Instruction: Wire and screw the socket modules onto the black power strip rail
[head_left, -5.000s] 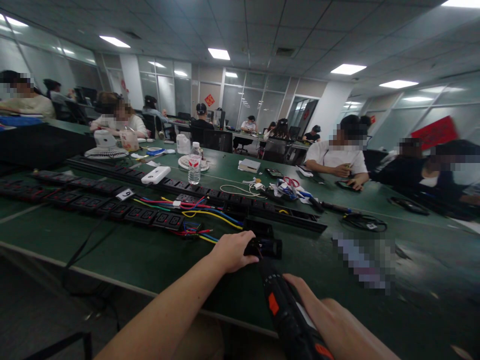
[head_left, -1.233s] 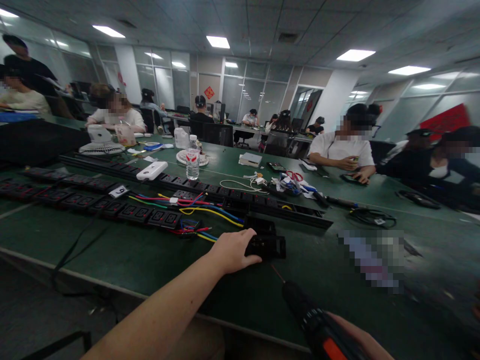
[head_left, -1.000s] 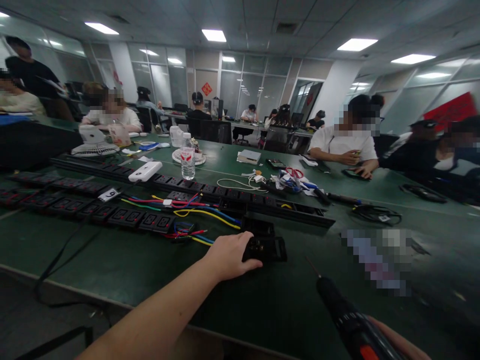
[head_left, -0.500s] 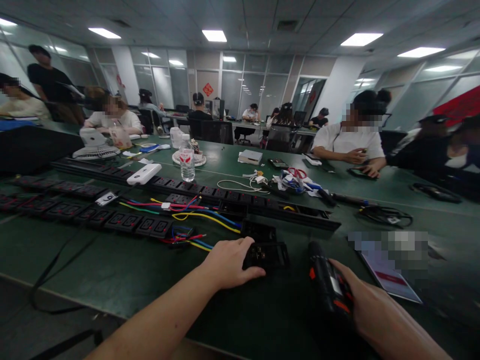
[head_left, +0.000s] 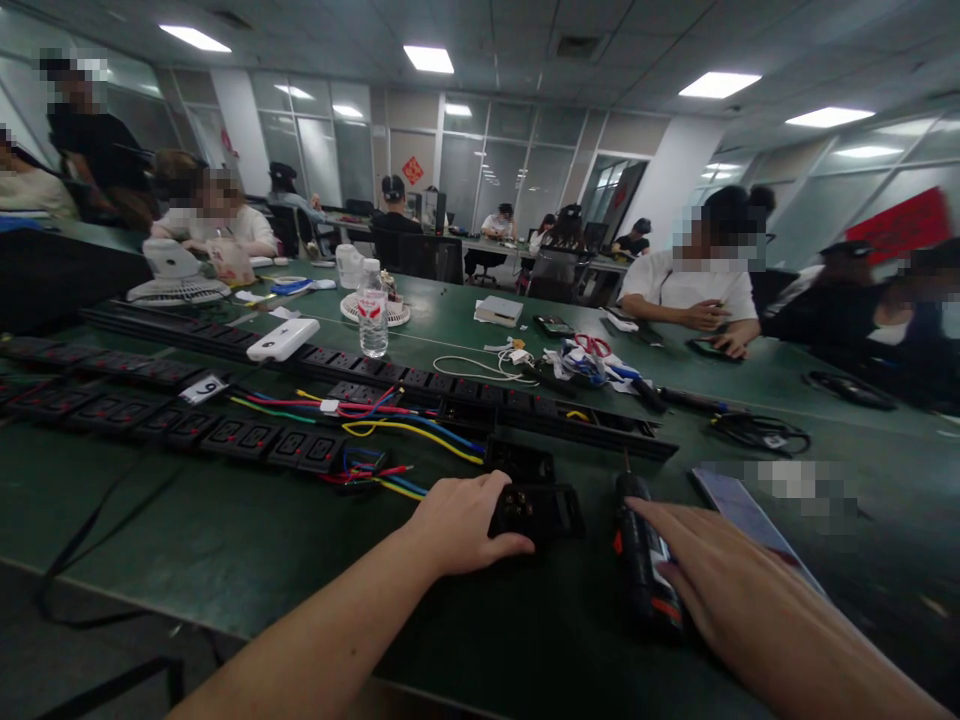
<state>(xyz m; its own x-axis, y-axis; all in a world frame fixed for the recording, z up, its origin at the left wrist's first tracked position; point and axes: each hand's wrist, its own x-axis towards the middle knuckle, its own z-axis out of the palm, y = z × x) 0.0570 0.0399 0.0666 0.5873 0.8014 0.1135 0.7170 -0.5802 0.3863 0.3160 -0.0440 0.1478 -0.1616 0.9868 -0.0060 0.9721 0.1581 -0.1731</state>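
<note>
Black plastic under the left hand (head_left: 465, 525): gripping the left end of a small, open, box-shaped black housing (head_left: 551, 512) at the near part of a dark green, smooth-topped counter (head_left: 540, 630), closing the thumb along its near side and the fingers over its far side. Touching a black, barrel-shaped cordless screwdriver with orange patches (head_left: 637, 580) with the right hand (head_left: 694, 545), just right of the housing; stretching one finger along its upper part, but not being able to tell whether the hidden fingers are gripping. Pointing its thin metal bit (head_left: 627, 462) away from the body.

Having a second dark plastic housing (head_left: 519, 460) lying just beyond the first. Seeing yellow-sheathed wires (head_left: 420, 434) running toward it from the left, beside red and blue ones. Looking left along a row of square black sockets with red marks (head_left: 240, 432), near a white rectangular tag (head_left: 202, 388).

Facing a long, straight black rail (head_left: 450, 387) farther across, with a white rounded block (head_left: 283, 340) lying over it and a clear plastic bottle with a red-and-white label (head_left: 373, 320) standing beside it. Sharing the counter with a white-shirted person (head_left: 686, 285) sitting across to the right.
</note>
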